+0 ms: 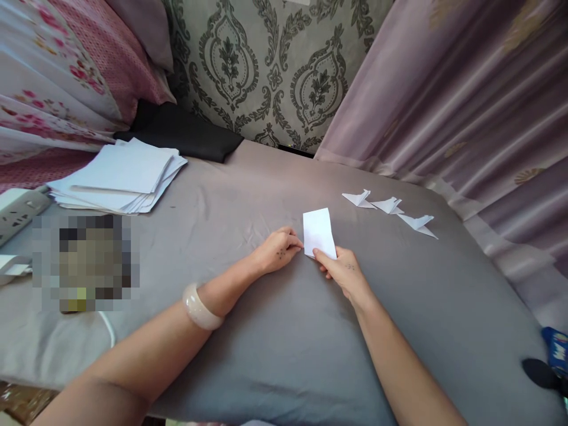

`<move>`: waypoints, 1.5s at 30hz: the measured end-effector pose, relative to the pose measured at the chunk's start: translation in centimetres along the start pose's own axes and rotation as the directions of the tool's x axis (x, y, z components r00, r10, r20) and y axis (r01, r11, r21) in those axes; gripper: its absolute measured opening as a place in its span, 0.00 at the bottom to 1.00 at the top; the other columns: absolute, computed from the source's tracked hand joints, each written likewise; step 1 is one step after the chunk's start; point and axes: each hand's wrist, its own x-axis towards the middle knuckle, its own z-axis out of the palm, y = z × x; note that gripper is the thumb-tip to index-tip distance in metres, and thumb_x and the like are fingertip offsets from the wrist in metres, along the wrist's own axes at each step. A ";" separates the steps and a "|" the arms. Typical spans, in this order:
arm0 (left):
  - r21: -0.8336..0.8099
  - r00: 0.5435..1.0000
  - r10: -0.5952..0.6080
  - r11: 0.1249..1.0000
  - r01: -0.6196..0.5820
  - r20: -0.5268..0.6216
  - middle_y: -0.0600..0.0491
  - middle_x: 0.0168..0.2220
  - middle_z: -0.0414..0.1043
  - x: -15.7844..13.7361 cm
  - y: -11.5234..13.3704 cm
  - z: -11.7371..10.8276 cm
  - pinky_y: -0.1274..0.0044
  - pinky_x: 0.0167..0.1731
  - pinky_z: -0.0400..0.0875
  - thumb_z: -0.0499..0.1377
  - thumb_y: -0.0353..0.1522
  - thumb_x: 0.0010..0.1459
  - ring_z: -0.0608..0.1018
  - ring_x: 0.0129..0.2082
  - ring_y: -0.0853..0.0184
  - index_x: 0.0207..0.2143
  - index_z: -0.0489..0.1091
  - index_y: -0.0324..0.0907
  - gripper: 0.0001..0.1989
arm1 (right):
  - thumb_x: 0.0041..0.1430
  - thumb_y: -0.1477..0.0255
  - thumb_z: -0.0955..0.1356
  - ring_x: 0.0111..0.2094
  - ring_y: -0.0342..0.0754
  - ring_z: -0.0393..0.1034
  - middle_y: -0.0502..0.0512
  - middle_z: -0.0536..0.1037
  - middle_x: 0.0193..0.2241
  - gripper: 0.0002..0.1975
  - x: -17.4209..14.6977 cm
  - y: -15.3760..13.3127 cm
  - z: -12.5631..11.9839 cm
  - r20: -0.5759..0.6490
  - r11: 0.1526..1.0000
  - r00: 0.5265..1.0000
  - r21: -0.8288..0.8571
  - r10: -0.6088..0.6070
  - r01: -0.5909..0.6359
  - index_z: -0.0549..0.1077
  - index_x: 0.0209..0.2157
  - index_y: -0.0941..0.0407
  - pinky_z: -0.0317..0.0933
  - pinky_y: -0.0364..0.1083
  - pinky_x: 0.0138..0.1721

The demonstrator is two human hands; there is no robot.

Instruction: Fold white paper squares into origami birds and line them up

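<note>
A small white folded paper [318, 231] is held up a little above the grey cloth, in front of me. My right hand [339, 266] grips its lower right corner, the thumb on top and the fingers underneath. At the paper's lower left edge, my left hand [281, 249] is closed, its fingertips pinched together at the border. How much paper lies between those fingertips is hard to see. Beyond my right hand, three folded paper figures lie in a slanting row: a left one [358, 199], a middle one [389, 205] and a right one [418, 223].
A stack of white paper sheets [124, 171] lies at the back left, before a black folded item [190, 133]. A white power strip [22, 210] sits at the left edge, near a blurred patch. Pink curtains [421, 89] hang along the right side.
</note>
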 end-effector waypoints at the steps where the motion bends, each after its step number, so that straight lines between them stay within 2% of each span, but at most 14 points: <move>1: -0.006 1.000 -0.019 1.000 0.018 -0.003 0.49 0.38 0.72 0.0 0.0 -0.1 0.78 0.37 0.70 0.55 0.25 0.58 0.74 0.30 0.71 0.35 0.79 0.39 0.12 | 0.48 0.67 0.72 0.22 0.44 0.69 0.53 0.75 0.21 0.10 0.0 -0.1 0.1 -0.005 1.000 1.000 -0.014 0.010 -0.010 0.76 0.29 0.60 0.56 0.40 0.20; 6: -0.031 0.984 -0.169 0.985 0.168 -0.060 0.49 0.36 0.74 0.7 0.5 -0.6 0.77 0.38 0.68 0.54 0.28 0.58 0.75 0.33 0.67 0.38 0.78 0.39 0.12 | 0.45 0.66 0.72 0.28 0.46 0.70 0.52 0.75 0.22 0.12 -0.4 -0.7 0.4 0.005 0.998 0.999 -0.039 0.053 -0.052 0.77 0.29 0.60 0.57 0.41 0.25; 8: -0.070 0.971 -0.232 0.971 0.228 -0.055 0.52 0.32 0.74 1.1 0.7 -0.8 0.77 0.36 0.67 0.55 0.31 0.58 0.74 0.31 0.67 0.37 0.78 0.39 0.12 | 0.45 0.66 0.73 0.29 0.46 0.70 0.52 0.76 0.24 0.12 -0.4 -1.0 0.5 0.017 0.996 0.996 -0.037 0.082 -0.082 0.77 0.31 0.60 0.57 0.41 0.26; 14: -0.223 0.928 -0.373 0.905 0.363 -0.001 0.57 0.17 0.65 2.1 0.8 -1.3 0.80 0.23 0.60 0.55 0.39 0.56 0.67 0.19 0.71 0.30 0.77 0.38 0.15 | 0.43 0.66 0.74 0.23 0.42 0.63 0.48 0.70 0.18 0.12 0.6 -1.3 0.7 -0.015 0.984 0.986 -0.062 0.169 -0.170 0.74 0.27 0.58 0.52 0.41 0.23; 19: -0.315 0.904 -0.427 0.854 0.413 0.028 0.57 0.14 0.63 2.1 0.2 -1.6 0.82 0.17 0.58 0.53 0.36 0.57 0.64 0.15 0.73 0.27 0.74 0.37 0.15 | 0.43 0.65 0.75 0.19 0.41 0.56 0.44 0.64 0.15 0.13 1.0 -1.4 0.8 -0.094 0.973 0.973 -0.083 0.209 -0.217 0.70 0.27 0.57 0.49 0.41 0.21; 24: -0.354 0.915 -0.396 0.847 0.398 0.080 0.58 0.15 0.64 2.1 0.1 -1.8 0.83 0.16 0.57 0.53 0.33 0.56 0.64 0.15 0.74 0.36 0.77 0.37 0.14 | 0.48 0.68 0.72 0.18 0.38 0.53 0.43 0.61 0.13 0.11 0.9 -1.6 1.0 -0.079 0.971 0.973 -0.086 0.216 -0.222 0.68 0.23 0.57 0.47 0.40 0.20; 27: -0.357 0.929 -0.354 0.858 0.369 0.109 0.58 0.15 0.65 2.2 0.2 -1.9 0.83 0.17 0.57 0.54 0.31 0.54 0.64 0.16 0.74 0.41 0.78 0.38 0.15 | 0.47 0.69 0.73 0.18 0.38 0.54 0.44 0.63 0.14 0.11 0.9 -1.8 0.9 -0.056 0.971 0.974 -0.082 0.221 -0.225 0.69 0.23 0.57 0.48 0.40 0.19; 32: -0.356 0.936 -0.324 0.866 0.353 0.139 0.58 0.16 0.66 2.2 0.1 -1.9 0.83 0.19 0.60 0.55 0.30 0.54 0.65 0.17 0.74 0.42 0.78 0.39 0.16 | 0.43 0.68 0.75 0.17 0.39 0.58 0.46 0.67 0.16 0.12 1.6 -2.0 0.7 -0.010 0.966 0.968 -0.071 0.250 -0.250 0.69 0.24 0.56 0.52 0.40 0.17; 39: -0.357 0.933 -0.332 0.862 0.360 0.140 0.56 0.19 0.70 2.2 0.2 -1.9 0.80 0.23 0.66 0.53 0.28 0.57 0.69 0.19 0.72 0.46 0.76 0.39 0.17 | 0.45 0.71 0.74 0.18 0.37 0.58 0.46 0.68 0.18 0.10 2.3 -2.3 0.5 0.024 0.946 0.949 -0.100 0.313 -0.309 0.71 0.26 0.58 0.52 0.38 0.17; 42: -0.350 0.967 -0.223 0.902 0.254 0.126 0.50 0.31 0.78 2.3 0.1 -1.5 0.76 0.34 0.73 0.50 0.24 0.58 0.77 0.28 0.69 0.50 0.73 0.36 0.20 | 0.45 0.73 0.75 0.17 0.36 0.58 0.46 0.69 0.18 0.11 2.4 -2.6 0.7 0.009 0.936 0.944 -0.130 0.331 -0.327 0.70 0.28 0.58 0.51 0.38 0.17; 45: -0.305 0.994 -0.073 0.947 0.096 0.083 0.47 0.46 0.78 2.3 -0.2 -1.0 0.73 0.48 0.70 0.49 0.21 0.56 0.78 0.45 0.65 0.48 0.74 0.36 0.21 | 0.45 0.71 0.75 0.17 0.37 0.56 0.44 0.66 0.16 0.12 2.4 -2.9 0.9 -0.005 0.930 0.943 -0.165 0.331 -0.328 0.68 0.26 0.58 0.51 0.38 0.17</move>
